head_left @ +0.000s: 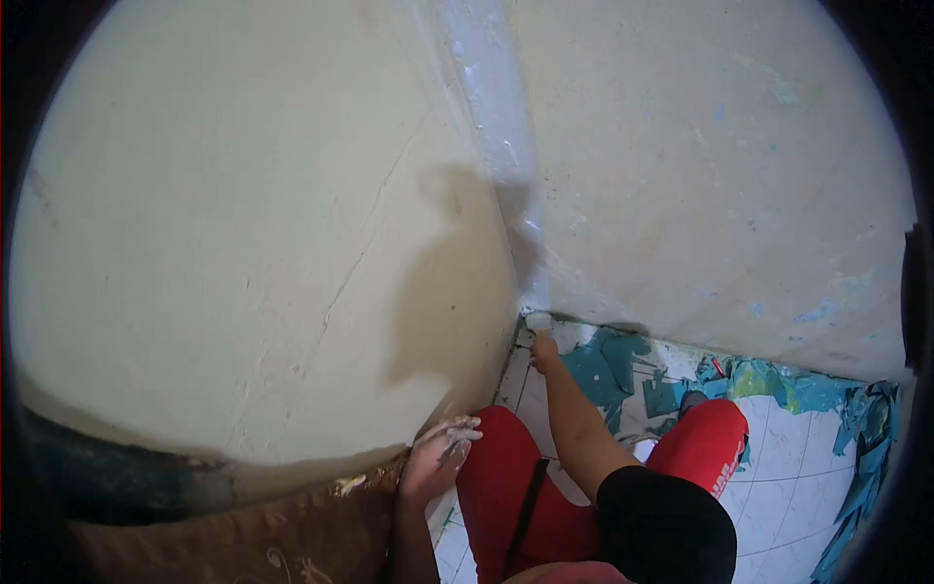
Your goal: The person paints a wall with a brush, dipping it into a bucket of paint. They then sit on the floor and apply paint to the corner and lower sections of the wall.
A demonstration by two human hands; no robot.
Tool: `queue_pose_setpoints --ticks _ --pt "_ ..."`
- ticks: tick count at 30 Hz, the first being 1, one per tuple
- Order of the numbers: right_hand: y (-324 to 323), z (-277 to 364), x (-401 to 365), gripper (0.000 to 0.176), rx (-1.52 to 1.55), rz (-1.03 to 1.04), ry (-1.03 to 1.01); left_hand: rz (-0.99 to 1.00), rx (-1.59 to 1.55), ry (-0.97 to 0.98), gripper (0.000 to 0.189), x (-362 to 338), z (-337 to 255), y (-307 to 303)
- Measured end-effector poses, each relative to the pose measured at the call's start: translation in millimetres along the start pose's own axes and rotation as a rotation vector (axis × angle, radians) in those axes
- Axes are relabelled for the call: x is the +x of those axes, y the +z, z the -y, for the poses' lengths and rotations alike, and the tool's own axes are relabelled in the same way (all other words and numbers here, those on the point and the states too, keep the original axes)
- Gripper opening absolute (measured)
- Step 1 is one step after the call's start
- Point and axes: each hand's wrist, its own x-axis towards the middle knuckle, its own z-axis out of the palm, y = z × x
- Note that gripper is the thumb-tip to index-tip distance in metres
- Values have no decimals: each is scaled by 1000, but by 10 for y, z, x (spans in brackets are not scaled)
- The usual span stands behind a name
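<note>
Head view, edges cut off by a dark rim: the right hand [546, 352] reaches the foot of the wall corner [530, 277], fingers closed on a small tool [538, 319] too blurred to identify. The tool looks whitish and touches the corner just above the tiled floor [778, 487]; the left hand [436, 457], fingers spread, white-smeared and empty, lies flat on the cream wall [243, 243].
</note>
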Motion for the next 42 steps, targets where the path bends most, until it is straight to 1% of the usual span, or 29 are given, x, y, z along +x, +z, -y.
queue_pose_setpoints --ticks 1,2,4,5,7,8,10,11,13,14,15,16,17,18,19,20,22,23,25,27,29,33,35,37,39,40,41,42 --pt "41 36 29 15 128 -47 39 -3 6 3 18 16 -1 -14" --pt "77 62 49 15 129 -41 39 6 14 3 18 17 -15 -18" --pt "97 -41 126 16 278 -19 38 15 18 -5 18 15 -10 -13" --pt "66 -107 129 16 274 -19 44 16 -7 -11 18 21 -6 -15" --pt "16 -77 24 15 -757 147 -482 17 -33 -9 18 5 -11 -13" --pt "64 -15 -6 15 -760 138 -491 -3 -18 7 18 11 -16 -10" --pt "249 -14 73 17 -94 -192 -191 -29 -3 38 19 12 -36 -2" --pt "296 4 119 17 -93 -194 -203 -48 16 54 20 7 -51 -4" --pt "369 43 148 21 40 -186 -233 -73 35 80 22 -22 -61 -10" --pt "402 77 112 21 40 -188 -244 -82 26 99 24 -33 -64 -13" --pt "443 148 55 23 -181 -295 -448 -91 16 120 26 -43 -68 -19" --pt "486 281 -104 25 -405 -403 -649 -96 12 133 26 -66 -76 -18" --pt "509 396 -279 25 -409 -411 -663 -102 -6 107 26 -87 -82 -12" --pt "520 656 -715 26 -360 -466 -727 -107 -24 83 27 -112 -86 -5" --pt "534 915 -1112 27 -308 -519 -792 -116 -30 97 27 -141 -94 -1" --pt "546 1081 -1308 27 -312 -524 -809 -138 -18 114 27 -166 -99 1" --pt "569 1372 -1603 29 -287 -448 -811 -165 -9 139 28 -159 -40 8" --pt "576 1509 -1762 29 -291 -451 -821 -150 -39 133 28 -155 36 27" --pt "593 1826 -2137 29 -279 -371 -853 -137 -74 132 29 -151 197 58" --pt "628 2189 -2503 29 -238 -381 -940 -155 -27 233 29 -147 311 77" --pt "646 2490 -2670 29 -343 -426 -1014 -160 -48 228 29 -176 273 74" --pt "654 3113 -3043 29 -350 -416 -1112 -185 -124 226 30 -170 319 117" --pt "662 3424 -3284 27 -288 -378 -1210 -191 -128 234 31 -153 348 124" --pt "671 3801 -3381 25 -329 -332 -1223 -192 -134 233 32 -177 318 129" --pt "616 4212 -3588 23 -649 -208 -1182 -217 -162 202 35 -209 229 114" --pt "599 4370 -3827 21 -545 -153 -1145 -218 -171 201 35 -206 255 124" --pt "594 4517 -3998 20 -440 -97 -1106 -210 -112 185 36 -191 312 130" --pt "606 4727 -3946 18 -581 -193 -1227 -202 -51 169 37 -180 349 136"
